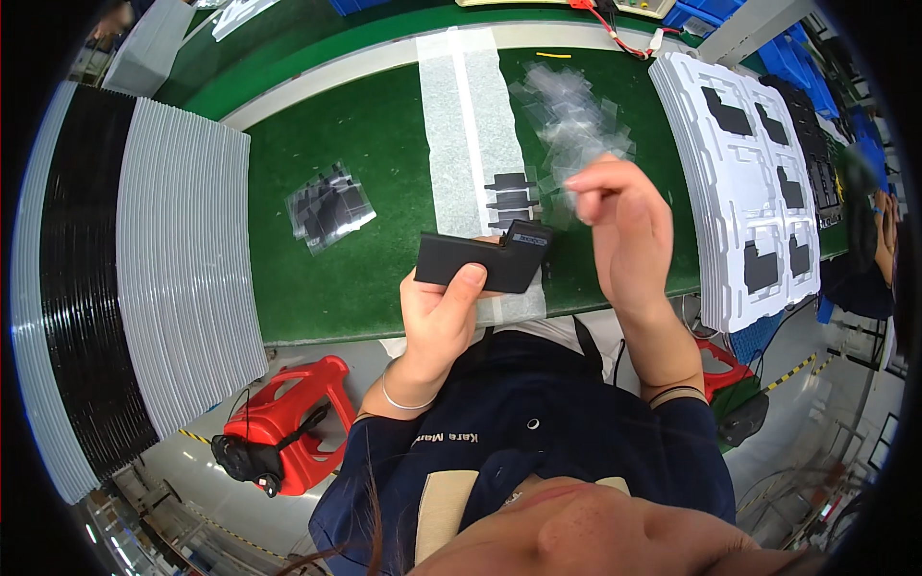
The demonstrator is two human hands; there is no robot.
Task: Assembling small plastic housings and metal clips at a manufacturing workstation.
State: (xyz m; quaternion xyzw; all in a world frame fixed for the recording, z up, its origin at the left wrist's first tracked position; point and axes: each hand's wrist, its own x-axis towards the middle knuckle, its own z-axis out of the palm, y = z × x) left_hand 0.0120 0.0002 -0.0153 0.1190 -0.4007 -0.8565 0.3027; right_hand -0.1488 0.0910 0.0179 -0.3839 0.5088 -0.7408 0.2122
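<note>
A flat black L-shaped part (pixel 471 261) with a small label at one corner is gripped in my left hand (pixel 437 312), thumb on its face. To the right, my right hand (pixel 629 226) is raised beside the part and apart from it. Its fingers are curled together at the tips; whatever they may pinch is too small to make out. Just beyond the part lies a clear sheet with black adhesive pieces (pixel 512 199). A heap of clear film squares (pixel 576 120) spreads past my right hand.
Stacked white trays (pixel 687 192) at right hold several black parts. Clear sheets with black pieces (pixel 329 206) lie left on the green table (pixel 365 115). A tall stack of grey and black trays (pixel 182 259) borders the left. Red stools (pixel 288 427) stand below.
</note>
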